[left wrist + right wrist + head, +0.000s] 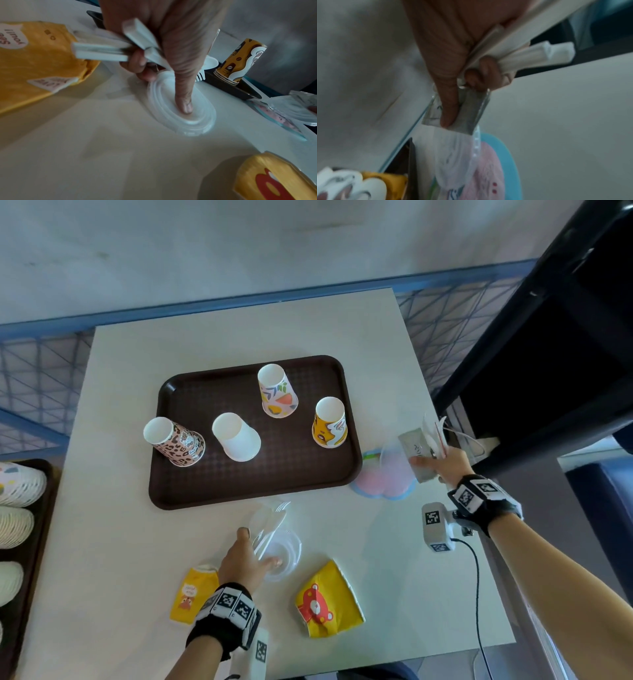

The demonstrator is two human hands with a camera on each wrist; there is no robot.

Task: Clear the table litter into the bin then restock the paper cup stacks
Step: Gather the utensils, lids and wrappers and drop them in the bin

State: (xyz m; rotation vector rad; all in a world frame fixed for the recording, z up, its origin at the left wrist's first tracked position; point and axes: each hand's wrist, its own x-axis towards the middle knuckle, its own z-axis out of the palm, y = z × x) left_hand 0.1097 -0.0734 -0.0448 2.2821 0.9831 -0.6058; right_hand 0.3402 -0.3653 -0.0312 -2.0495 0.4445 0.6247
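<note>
Litter clearing is underway, by my judgement; restocking not begun. My left hand (pixel 246 556) clamps white plastic cutlery (pixel 102 50), one finger pressing the clear plastic lid (pixel 282 553) on the tabletop (pixel 113 542). My right hand (pixel 442 465) clamps grey wrappers (pixel 416 453). Two crushed yellow paper cups (pixel 327 599) remain near the tabletop's front edge. I cannot identify the bin.

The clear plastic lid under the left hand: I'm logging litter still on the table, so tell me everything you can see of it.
The clear plastic lid is round, thin and see-through, with raised concentric rings. It lies flat on the white table, just in front of the brown tray, between two flattened yellow cups. The left hand presses its thumb into the lid's middle while its curled fingers grip white plastic cutlery. Nothing else visibly touches it.
</note>
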